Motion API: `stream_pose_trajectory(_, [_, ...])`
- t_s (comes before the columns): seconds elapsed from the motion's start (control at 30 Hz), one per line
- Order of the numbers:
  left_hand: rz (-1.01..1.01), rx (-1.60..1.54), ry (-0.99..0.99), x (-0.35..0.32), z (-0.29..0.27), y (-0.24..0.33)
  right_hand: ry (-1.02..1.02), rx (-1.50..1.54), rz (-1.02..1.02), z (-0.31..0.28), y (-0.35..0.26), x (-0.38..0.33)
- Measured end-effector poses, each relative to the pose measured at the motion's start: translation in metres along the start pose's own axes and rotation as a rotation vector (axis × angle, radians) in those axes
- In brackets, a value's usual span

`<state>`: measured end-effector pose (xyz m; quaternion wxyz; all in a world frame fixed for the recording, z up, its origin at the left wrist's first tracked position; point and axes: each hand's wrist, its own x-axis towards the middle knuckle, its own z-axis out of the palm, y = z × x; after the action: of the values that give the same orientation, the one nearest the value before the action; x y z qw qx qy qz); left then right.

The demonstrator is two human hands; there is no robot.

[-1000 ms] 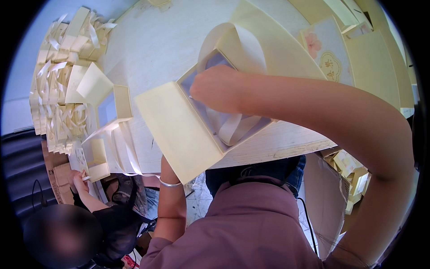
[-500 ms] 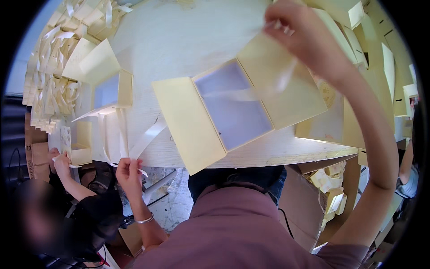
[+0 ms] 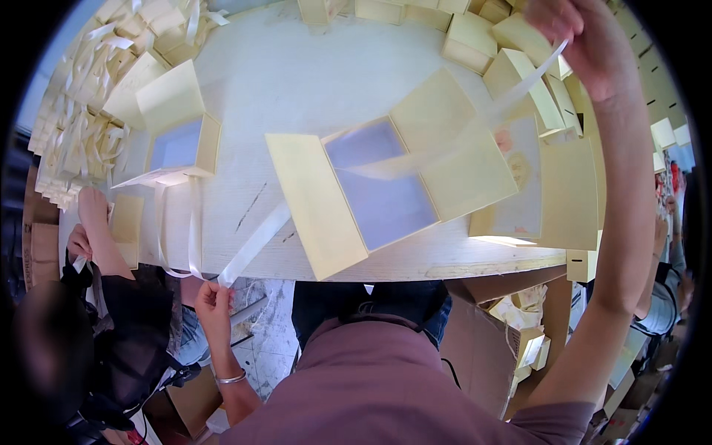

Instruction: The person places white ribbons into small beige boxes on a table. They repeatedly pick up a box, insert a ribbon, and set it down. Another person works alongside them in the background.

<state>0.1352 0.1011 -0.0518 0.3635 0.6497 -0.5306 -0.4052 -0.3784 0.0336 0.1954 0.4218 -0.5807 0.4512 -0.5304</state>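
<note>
The person had a long cream ribbon (image 3: 256,241) stretched right across the open cream box (image 3: 386,185), which sat flat on the worktop (image 3: 297,81) near its front edge with the flaps spread out. Right hand (image 3: 586,44) was way up past the box's far right corner, fingers pinched on one end; left hand (image 3: 213,300) hung below the worktop edge off the box's near left side, fingers closed on the other end. Looked like they held it taut so it'd lie straight over the box. Another open box (image 3: 178,133) sat left of it, more stacked beyond. Someone else's hand (image 3: 93,208) rested further left.
</note>
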Motion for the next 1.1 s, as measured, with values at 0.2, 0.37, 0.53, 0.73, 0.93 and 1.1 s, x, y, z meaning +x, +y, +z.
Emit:
stream_pose_trajectory(0.2, [0.553, 0.425, 0.279, -0.011, 0.028, 0.062, -0.308, -0.514, 0.288, 0.123, 0.057, -0.044])
stream_pose_trajectory(0.37, [0.771, 0.103, -0.103, -0.005, 0.07, 0.113, -0.421, -0.757, 0.236, 0.128, 0.092, -0.064])
stream_pose_trajectory(0.53, [1.131, 0.487, -0.183, 0.004, 0.107, 0.192, -0.341, -0.694, 0.245, 0.125, 0.066, -0.058])
stream_pose_trajectory(0.73, [1.094, 0.36, -0.167, 0.026, 0.132, 0.215, -0.093, -0.904, -0.475, 0.115, 0.08, -0.056])
stream_pose_trajectory(0.93, [0.92, 0.229, -0.063, 0.035, 0.117, 0.223, -0.435, -0.781, -0.227, 0.147, 0.078, -0.012])
stream_pose_trajectory(1.1, [0.873, -0.065, 0.113, 0.03, 0.104, 0.195, 0.01, -1.4, 0.23, 0.068, 0.042, 0.08])
